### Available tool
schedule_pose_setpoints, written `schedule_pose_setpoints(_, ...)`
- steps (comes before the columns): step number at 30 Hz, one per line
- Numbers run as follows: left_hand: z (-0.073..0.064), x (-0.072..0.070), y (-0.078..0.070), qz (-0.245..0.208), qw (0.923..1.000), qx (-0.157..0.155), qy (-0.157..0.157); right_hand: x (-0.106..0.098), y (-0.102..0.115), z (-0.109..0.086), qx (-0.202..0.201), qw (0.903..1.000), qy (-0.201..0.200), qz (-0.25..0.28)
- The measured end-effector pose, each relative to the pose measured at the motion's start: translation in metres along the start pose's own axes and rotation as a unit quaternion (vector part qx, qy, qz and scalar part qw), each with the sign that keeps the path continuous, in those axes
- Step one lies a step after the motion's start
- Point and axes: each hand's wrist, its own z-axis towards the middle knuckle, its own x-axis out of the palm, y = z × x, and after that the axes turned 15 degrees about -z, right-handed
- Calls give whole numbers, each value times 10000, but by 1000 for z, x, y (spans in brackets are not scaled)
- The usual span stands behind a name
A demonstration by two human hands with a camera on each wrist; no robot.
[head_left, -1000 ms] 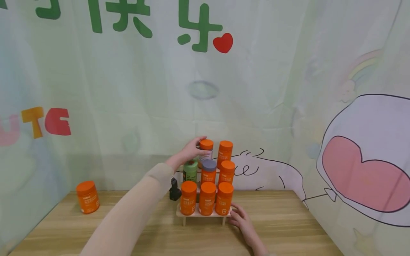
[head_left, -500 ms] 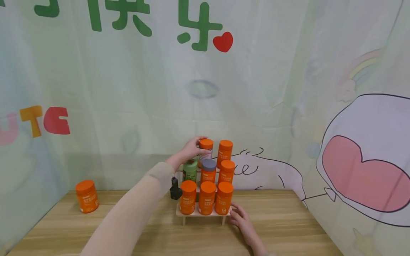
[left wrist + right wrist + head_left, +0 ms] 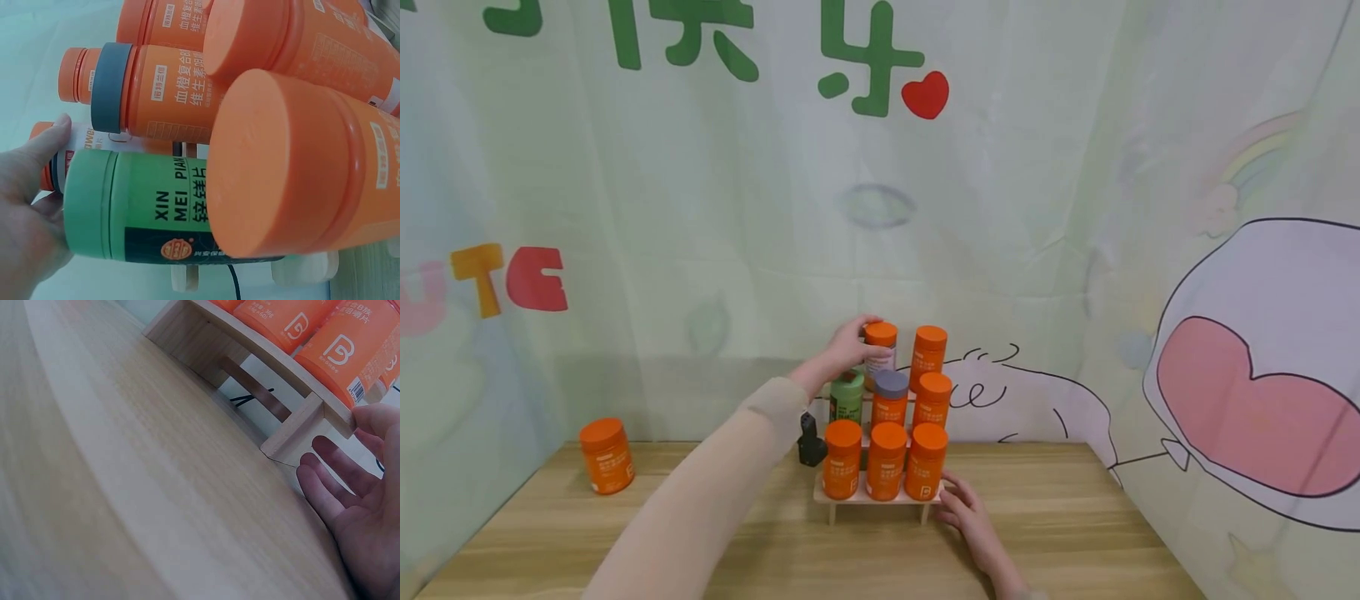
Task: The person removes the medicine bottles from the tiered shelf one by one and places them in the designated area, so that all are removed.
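Observation:
My left hand (image 3: pixel 848 346) grips a pill bottle (image 3: pixel 880 360) with an orange cap and whitish label at the back top tier of a wooden tiered rack (image 3: pixel 880 500). In the left wrist view, the thumb lies along that bottle's cap end. A green bottle (image 3: pixel 144 206) partly covers it there. My right hand (image 3: pixel 973 529) is at the rack's front right corner. In the right wrist view, its upper fingertip touches the shelf edge while the other fingers (image 3: pixel 344 469) extend loosely below. Beside the held bottle stands an orange bottle (image 3: pixel 928 358).
A grey-capped bottle (image 3: pixel 891 404) and several orange bottles (image 3: pixel 842 467) fill the lower tiers. One orange jar (image 3: pixel 607 457) stands apart on the table (image 3: pixel 1037 500) at the left. A printed curtain (image 3: pixel 737 208) hangs behind. Something black (image 3: pixel 810 446) is by the left wrist.
The pill bottle in my left hand has shifted very slightly left on the top tier. My right hand stays at the rack's corner.

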Motion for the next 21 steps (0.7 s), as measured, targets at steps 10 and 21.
schedule_pose_setpoints(10,-8,-14,0,-280,9976,397,-504,4,0,1,23,10000,48,28)
schedule_pose_setpoints(21,-27,-44,-13,-211,9933,584,-978,0,5,1,33,10000,-89,5)
